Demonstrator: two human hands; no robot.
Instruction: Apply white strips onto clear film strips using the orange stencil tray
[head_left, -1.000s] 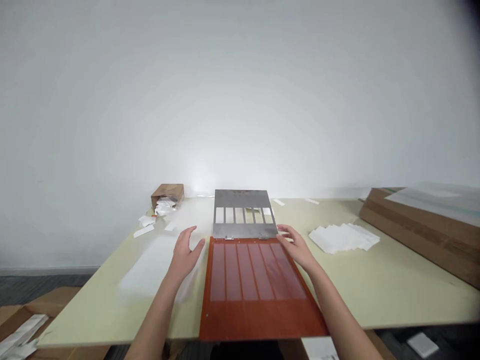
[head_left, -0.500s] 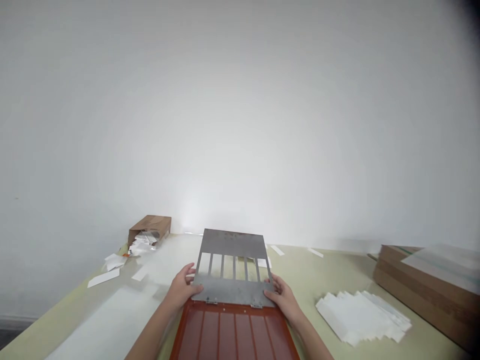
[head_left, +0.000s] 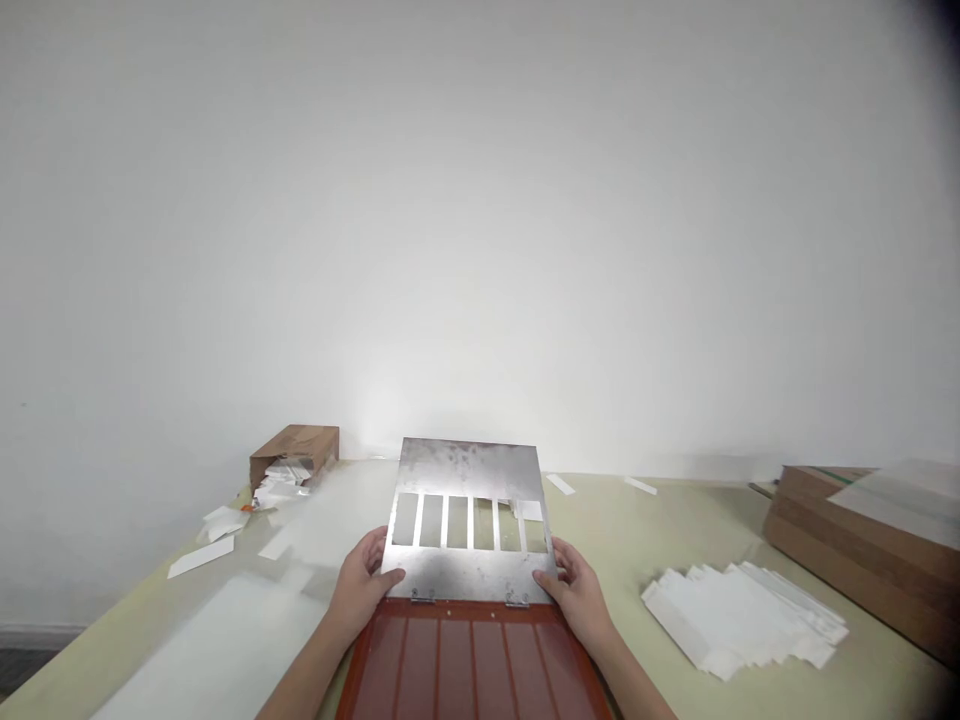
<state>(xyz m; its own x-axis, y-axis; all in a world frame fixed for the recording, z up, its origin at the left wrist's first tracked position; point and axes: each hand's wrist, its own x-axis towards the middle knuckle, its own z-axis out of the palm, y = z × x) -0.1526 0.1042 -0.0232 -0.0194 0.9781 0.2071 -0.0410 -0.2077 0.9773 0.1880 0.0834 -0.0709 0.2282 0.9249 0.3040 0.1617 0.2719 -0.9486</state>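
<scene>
A grey metal plate with several upright slots is hinged to the far edge of a red-brown board with long grooves. The plate stands tilted up from the table. My left hand grips the plate's lower left edge, fingers curled around it. My right hand grips the lower right edge in the same way. Both forearms run along the sides of the board.
A pale table carries a fanned pile of white sheets at right, a flat cardboard box at far right, a small open carton with white scraps at back left, and clear film at left. A white wall stands behind.
Both hands went from resting near the hinge to gripping the metal plate's lower corners. The plate has swung up from lying flat to a steeper tilt. The view has shifted upward.
</scene>
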